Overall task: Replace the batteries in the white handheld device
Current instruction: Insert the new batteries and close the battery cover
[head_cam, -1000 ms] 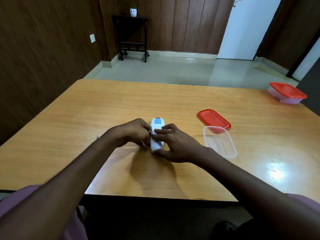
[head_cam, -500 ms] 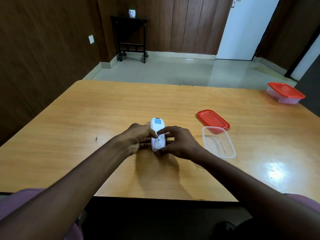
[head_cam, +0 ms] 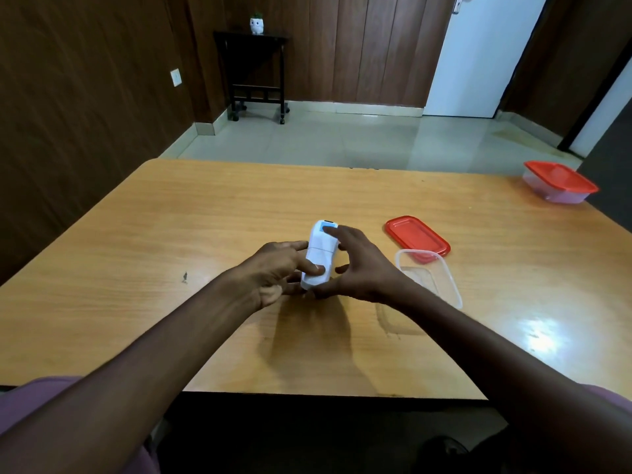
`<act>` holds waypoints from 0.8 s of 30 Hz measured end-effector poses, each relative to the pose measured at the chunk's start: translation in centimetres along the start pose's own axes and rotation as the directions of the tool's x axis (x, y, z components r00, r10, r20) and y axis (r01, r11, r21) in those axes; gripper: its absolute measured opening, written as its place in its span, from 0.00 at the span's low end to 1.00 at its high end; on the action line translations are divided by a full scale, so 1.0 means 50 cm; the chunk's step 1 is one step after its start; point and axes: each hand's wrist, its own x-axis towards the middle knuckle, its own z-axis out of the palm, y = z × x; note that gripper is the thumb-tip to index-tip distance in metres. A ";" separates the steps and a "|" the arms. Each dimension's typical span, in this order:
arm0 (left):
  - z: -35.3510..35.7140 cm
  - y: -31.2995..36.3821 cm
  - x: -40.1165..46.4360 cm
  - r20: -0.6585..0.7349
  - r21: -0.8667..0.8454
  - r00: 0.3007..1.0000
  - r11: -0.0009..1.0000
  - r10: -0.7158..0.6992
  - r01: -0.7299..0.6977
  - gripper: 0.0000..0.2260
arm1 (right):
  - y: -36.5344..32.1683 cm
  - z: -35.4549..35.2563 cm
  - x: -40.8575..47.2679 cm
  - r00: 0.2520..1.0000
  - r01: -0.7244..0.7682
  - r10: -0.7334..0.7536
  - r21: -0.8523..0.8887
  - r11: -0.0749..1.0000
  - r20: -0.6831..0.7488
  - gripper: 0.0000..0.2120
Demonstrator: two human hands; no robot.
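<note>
Left hand (head_cam: 273, 268) and right hand (head_cam: 359, 265) both clamped on white device (head_cam: 318, 256), left of clear tub (head_cam: 441, 278).

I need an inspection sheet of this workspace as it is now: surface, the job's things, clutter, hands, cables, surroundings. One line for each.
Surface: wooden table, glossy, with a small dark mark on its left part.
Job's things: white handheld device, held in both hands; no loose batteries seen.
Clutter: open clear container with its red lid lying beside it; closed red-lidded container at the far right edge.
Hands: left hand and right hand each have a grip on the device.
Cables: nothing seen.
Surroundings: dark side table with a small white pot, wood-panelled walls, white door, tiled floor.
</note>
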 end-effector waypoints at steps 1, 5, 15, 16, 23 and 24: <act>0.004 -0.001 -0.002 0.023 0.005 1.000 1.000 0.008 -0.009 0.26 | 0.004 -0.008 0.002 1.000 0.002 -0.001 -0.025 1.000 0.026 0.59; 0.013 -0.008 -0.005 0.094 0.030 0.994 0.998 0.058 -0.061 0.28 | 0.016 -0.033 -0.003 0.995 0.032 -0.022 -0.096 0.995 0.100 0.70; 0.018 -0.020 -0.012 0.192 0.103 0.972 0.982 0.134 -0.156 0.25 | 0.017 -0.045 -0.026 0.978 0.197 -0.210 -0.400 0.895 0.010 0.70; 0.017 -0.023 -0.010 0.189 0.101 0.971 0.981 0.144 -0.165 0.25 | 0.015 -0.043 -0.025 0.972 0.211 -0.236 -0.418 0.884 -0.008 0.68; 0.013 -0.001 -0.011 0.134 0.015 0.979 0.987 0.156 -0.159 0.16 | -0.002 -0.033 -0.024 0.927 0.258 -0.329 -0.334 0.907 -0.179 0.52; 0.012 0.003 -0.011 0.140 -0.025 0.983 0.993 0.120 -0.118 0.13 | -0.002 -0.033 -0.024 0.923 0.278 -0.340 -0.299 0.913 -0.181 0.52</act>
